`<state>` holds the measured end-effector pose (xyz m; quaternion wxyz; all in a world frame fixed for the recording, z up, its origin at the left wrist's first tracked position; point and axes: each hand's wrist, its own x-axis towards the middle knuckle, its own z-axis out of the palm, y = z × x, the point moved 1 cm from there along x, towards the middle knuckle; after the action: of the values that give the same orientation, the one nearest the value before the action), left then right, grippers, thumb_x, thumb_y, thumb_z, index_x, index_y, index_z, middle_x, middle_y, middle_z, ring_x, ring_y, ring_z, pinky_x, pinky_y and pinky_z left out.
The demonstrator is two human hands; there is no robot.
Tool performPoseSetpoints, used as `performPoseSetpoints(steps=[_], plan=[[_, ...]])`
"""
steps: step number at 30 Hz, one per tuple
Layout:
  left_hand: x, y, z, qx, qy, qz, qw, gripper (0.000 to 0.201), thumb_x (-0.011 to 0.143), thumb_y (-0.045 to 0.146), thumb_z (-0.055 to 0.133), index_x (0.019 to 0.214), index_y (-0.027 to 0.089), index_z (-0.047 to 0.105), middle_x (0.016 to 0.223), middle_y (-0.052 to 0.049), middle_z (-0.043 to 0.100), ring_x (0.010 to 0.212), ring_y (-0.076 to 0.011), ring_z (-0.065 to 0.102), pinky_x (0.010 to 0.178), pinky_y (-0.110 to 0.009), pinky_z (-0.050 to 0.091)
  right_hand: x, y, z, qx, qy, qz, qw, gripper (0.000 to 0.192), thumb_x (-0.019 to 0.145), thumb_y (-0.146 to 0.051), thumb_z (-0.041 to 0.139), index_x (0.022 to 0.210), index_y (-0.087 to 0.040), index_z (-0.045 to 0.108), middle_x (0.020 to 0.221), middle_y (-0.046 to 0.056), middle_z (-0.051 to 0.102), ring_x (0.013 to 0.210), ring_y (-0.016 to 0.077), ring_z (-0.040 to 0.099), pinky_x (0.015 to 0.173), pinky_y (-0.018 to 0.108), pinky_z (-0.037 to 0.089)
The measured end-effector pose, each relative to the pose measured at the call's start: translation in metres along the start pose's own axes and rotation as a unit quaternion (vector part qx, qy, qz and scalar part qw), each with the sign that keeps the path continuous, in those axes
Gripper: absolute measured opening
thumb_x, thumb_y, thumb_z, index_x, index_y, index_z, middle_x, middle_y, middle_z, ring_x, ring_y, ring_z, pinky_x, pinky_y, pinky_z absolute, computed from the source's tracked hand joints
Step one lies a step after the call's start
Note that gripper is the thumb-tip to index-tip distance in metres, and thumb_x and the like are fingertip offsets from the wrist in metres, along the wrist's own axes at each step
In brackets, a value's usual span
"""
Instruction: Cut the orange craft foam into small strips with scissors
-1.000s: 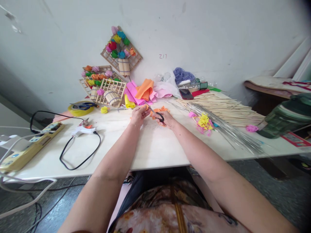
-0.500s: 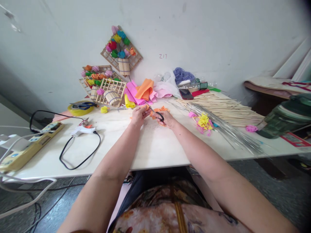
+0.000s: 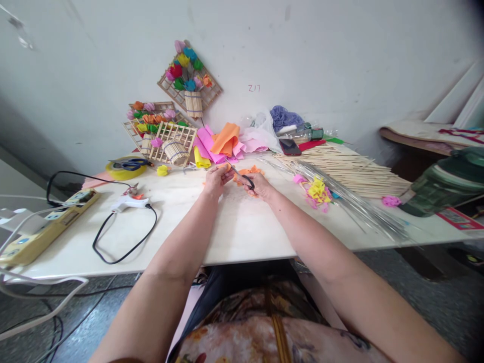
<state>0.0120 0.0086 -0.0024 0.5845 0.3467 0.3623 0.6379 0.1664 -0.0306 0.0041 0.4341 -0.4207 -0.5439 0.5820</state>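
Note:
My right hand [image 3: 259,185] is closed around the black handles of a pair of scissors [image 3: 247,180], whose blades point up and left toward my other hand. My left hand [image 3: 218,179] is pinched on a small piece of orange crepe paper [image 3: 228,166], mostly covered by the fingers. The blade tips lie right at that piece; whether they are cutting into it I cannot tell. Loose orange paper pieces [image 3: 254,170] lie on the table behind and beside my right hand.
A glue gun [image 3: 130,203] with a looped cord and a power strip [image 3: 49,227] lie at left. Behind are lattice frames with paper flowers [image 3: 177,136] and crepe paper rolls [image 3: 226,140]. Wires [image 3: 336,194], bamboo sticks [image 3: 351,169] and a green bottle [image 3: 442,184] occupy the right.
The scissors' handles have drawn slightly closer together in my right hand. Both hands stay in nearly the same place, and the objects around them are unchanged.

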Motion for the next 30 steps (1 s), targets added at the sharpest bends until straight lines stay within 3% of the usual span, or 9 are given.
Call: performPoseSetpoints(steps=[16,24,30], plan=[[0.0,0.001,-0.001,-0.002,-0.014,0.002,1.0,0.018,0.069,0.019,0.08,0.074,0.014,0.064,0.065,0.0,0.068,0.058,-0.0088,0.065,0.063,-0.02,0.054,-0.008,-0.009,0.007,-0.017,0.019,0.021,0.999,0.024,0.085,-0.032,0.074,0.075,-0.014,0.062,0.045,-0.007,0.047,0.032,0.0036,0.036,0.028,0.015,0.023],[0.003,0.001,-0.004,0.04,-0.039,-0.016,0.998,0.021,0.072,0.025,0.081,0.08,0.015,0.064,0.069,-0.002,0.07,0.063,-0.0115,0.068,0.071,-0.025,0.057,0.001,0.003,-0.001,-0.021,0.007,0.012,1.0,0.024,0.085,-0.036,0.073,0.082,-0.015,0.063,0.049,-0.007,0.051,0.031,0.0025,0.036,0.028,0.014,0.021],[0.003,-0.001,-0.004,0.057,-0.057,-0.027,0.996,0.021,0.073,0.025,0.081,0.08,0.013,0.065,0.07,-0.004,0.072,0.062,-0.0121,0.068,0.072,-0.025,0.056,0.002,0.005,-0.004,-0.025,0.006,0.01,1.0,0.029,0.089,-0.039,0.069,0.074,-0.016,0.058,0.051,-0.007,0.051,0.032,0.0026,0.038,0.03,0.015,0.021]])
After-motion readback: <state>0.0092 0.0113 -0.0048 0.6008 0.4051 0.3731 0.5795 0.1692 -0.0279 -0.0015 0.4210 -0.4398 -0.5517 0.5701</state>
